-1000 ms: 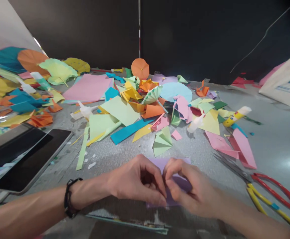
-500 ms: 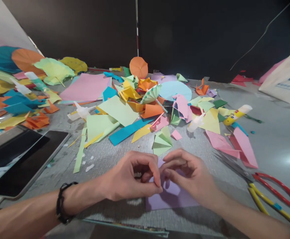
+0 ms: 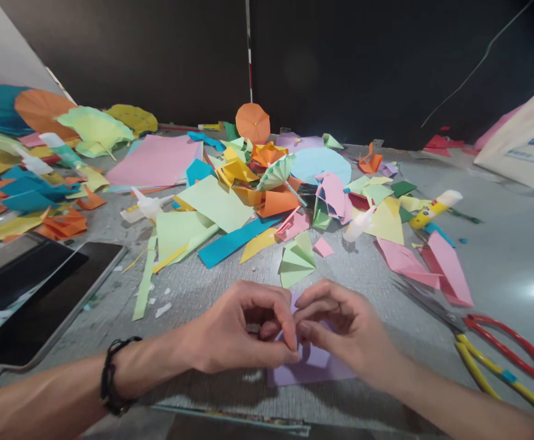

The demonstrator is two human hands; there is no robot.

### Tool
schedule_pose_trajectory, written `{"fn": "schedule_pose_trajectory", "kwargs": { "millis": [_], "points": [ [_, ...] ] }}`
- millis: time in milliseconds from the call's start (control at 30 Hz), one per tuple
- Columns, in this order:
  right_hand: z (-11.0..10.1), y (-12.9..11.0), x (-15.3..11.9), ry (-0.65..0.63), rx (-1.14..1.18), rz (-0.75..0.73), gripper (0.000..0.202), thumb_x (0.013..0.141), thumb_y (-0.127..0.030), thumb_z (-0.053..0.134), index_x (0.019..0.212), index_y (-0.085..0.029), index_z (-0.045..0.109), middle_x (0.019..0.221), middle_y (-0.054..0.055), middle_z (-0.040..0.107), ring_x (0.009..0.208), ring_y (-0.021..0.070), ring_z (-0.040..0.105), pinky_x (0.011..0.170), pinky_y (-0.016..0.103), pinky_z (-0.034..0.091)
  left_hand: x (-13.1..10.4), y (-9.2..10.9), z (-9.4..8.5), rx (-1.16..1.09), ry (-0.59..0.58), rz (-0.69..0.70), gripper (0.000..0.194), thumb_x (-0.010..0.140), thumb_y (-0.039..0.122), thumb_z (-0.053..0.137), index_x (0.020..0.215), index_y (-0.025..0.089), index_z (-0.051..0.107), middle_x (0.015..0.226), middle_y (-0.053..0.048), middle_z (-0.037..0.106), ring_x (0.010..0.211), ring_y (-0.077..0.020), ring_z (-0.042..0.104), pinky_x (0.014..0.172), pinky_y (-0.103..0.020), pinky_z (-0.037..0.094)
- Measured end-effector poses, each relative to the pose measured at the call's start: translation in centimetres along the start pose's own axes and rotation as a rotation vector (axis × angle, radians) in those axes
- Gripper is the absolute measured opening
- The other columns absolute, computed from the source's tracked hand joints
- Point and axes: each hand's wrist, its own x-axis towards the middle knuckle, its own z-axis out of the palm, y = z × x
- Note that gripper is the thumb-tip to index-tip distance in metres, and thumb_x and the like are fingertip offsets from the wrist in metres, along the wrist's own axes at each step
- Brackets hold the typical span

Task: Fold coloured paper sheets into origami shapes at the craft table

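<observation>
Both hands work close together over a sheet of purple paper [image 3: 303,374], which lies on the tabletop [image 3: 500,263] at the near edge, partly covered by fingers and shadow. Left hand [image 3: 244,333]: thumb and index finger curved into a ring, tips meeting above the sheet; cannot tell whether anything is pinched between them. Right hand [image 3: 354,333]: fingers loosely bent, tips just beside those of the left; cannot tell whether it grasps anything. Black wristband [image 3: 111,376] on left wrist.

Just beyond the hands: a pleated light-green paper [image 3: 297,261], with a small pink scrap [image 3: 323,247] near its right edge. To the right, scissors [image 3: 460,329] with one red and one yellow handle, blades slightly parted and pointing away to the left; folded pink paper [image 3: 448,269] just beyond the blades. Past that, a yellow glue stick [image 3: 434,211] with a white cap, tilted.

Left side: smartphone [image 3: 42,311], screen dark; light-green strip [image 3: 145,281] and white scraps [image 3: 162,310] between it and the left hand. Mid-field: blue strip [image 3: 234,244] lying diagonally. At the back, an orange paper parasol [image 3: 253,123], canopy facing the camera.
</observation>
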Motion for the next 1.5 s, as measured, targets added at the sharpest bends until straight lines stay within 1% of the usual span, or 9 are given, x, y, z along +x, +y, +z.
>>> {"fn": "schedule_pose_trajectory", "kwargs": {
  "millis": [300, 567, 667, 767, 867, 967, 1033, 1300, 1500],
  "points": [
    [-0.6, 0.0, 0.4, -0.031, 0.002, -0.004, 0.02, 0.091, -0.028, 0.081, 0.104, -0.021, 0.068, 0.088, 0.003, 0.08, 0.073, 0.0118, 0.076, 0.066, 0.021, 0.061, -0.2, 0.2, 0.0, -0.005, -0.027, -0.057, 0.015, 0.08, 0.015, 0.083, 0.076, 0.013, 0.068, 0.075, 0.003, 0.054, 0.062, -0.0065, 0.04, 0.055, -0.021, 0.03],
    [-5.4, -1.2, 2.8, -0.038, -0.214, -0.032, 0.019, 0.092, -0.035, 0.079, 0.097, -0.021, 0.067, 0.088, 0.005, 0.082, 0.058, 0.0115, 0.07, 0.055, 0.024, 0.06, 0.1, 0.2, 0.0, 0.0, 0.005, -0.054, 0.018, 0.077, 0.017, 0.085, 0.071, 0.013, 0.068, 0.07, 0.003, 0.051, 0.058, -0.0063, 0.037, 0.052, -0.022, 0.028],
    [-6.3, -1.2, 3.1, -0.025, -0.279, -0.025, 0.019, 0.092, -0.035, 0.079, 0.096, -0.021, 0.067, 0.086, 0.004, 0.081, 0.055, 0.0108, 0.068, 0.055, 0.024, 0.059, 0.4, 0.2, -0.1, -0.005, 0.033, -0.058, 0.018, 0.077, 0.018, 0.085, 0.071, 0.013, 0.069, 0.069, 0.004, 0.051, 0.059, -0.0066, 0.037, 0.053, -0.023, 0.028],
    [-5.4, -1.2, 2.8, -0.006, -0.297, -0.026, 0.018, 0.093, -0.035, 0.077, 0.095, -0.02, 0.068, 0.088, 0.005, 0.08, 0.059, 0.0107, 0.069, 0.057, 0.023, 0.058, 0.4, 0.2, -0.2, 0.016, 0.062, -0.072, 0.017, 0.077, 0.019, 0.085, 0.073, 0.013, 0.07, 0.07, 0.004, 0.05, 0.06, -0.0073, 0.038, 0.055, -0.023, 0.029],
    [-3.1, -1.1, 2.1, 0.006, -0.245, -0.002, 0.017, 0.098, -0.037, 0.071, 0.098, -0.02, 0.068, 0.09, 0.005, 0.079, 0.06, 0.0099, 0.069, 0.055, 0.022, 0.057, 0.4, 0.1, -0.1, 0.024, 0.088, -0.082, 0.018, 0.078, 0.023, 0.085, 0.076, 0.014, 0.07, 0.069, 0.004, 0.048, 0.06, -0.0078, 0.038, 0.055, -0.023, 0.028],
    [-1.0, -0.7, 1.4, -0.015, -0.136, 0.041, 0.021, 0.102, -0.041, 0.065, 0.101, -0.02, 0.065, 0.077, 0.0, 0.074, 0.054, 0.0093, 0.068, 0.053, 0.021, 0.056, 0.3, 0.0, -0.1, 0.014, 0.1, -0.093, 0.02, 0.079, 0.023, 0.083, 0.076, 0.014, 0.066, 0.07, 0.004, 0.047, 0.059, -0.0078, 0.036, 0.054, -0.024, 0.025],
    [-0.3, -0.3, 1.3, -0.022, -0.084, 0.07, 0.023, 0.102, -0.042, 0.064, 0.099, -0.02, 0.063, 0.072, -0.002, 0.071, 0.052, 0.009, 0.068, 0.052, 0.021, 0.056, 0.3, 0.0, -0.1, 0.012, 0.093, -0.092, 0.02, 0.081, 0.023, 0.082, 0.077, 0.014, 0.065, 0.071, 0.004, 0.048, 0.06, -0.0084, 0.037, 0.054, -0.024, 0.025],
    [-0.6, 0.4, 1.1, -0.04, 0.048, 0.09, 0.021, 0.099, -0.04, 0.07, 0.101, -0.02, 0.063, 0.075, -0.002, 0.073, 0.051, 0.0078, 0.069, 0.05, 0.018, 0.057, 0.5, -0.2, -0.2, 0.01, 0.132, -0.093, 0.026, 0.076, 0.025, 0.088, 0.072, 0.014, 0.065, 0.068, 0.005, 0.048, 0.058, -0.0069, 0.035, 0.052, -0.022, 0.024],
    [-0.7, 0.3, 1.0, -0.029, 0.036, 0.127, 0.024, 0.095, -0.041, 0.075, 0.097, -0.02, 0.063, 0.075, -0.001, 0.073, 0.05, 0.0097, 0.068, 0.049, 0.021, 0.056, 0.5, -0.6, -0.1, 0.009, 0.162, -0.115, 0.018, 0.078, 0.024, 0.086, 0.075, 0.014, 0.071, 0.068, 0.004, 0.049, 0.059, -0.0075, 0.039, 0.054, -0.022, 0.028]
  ]
}}
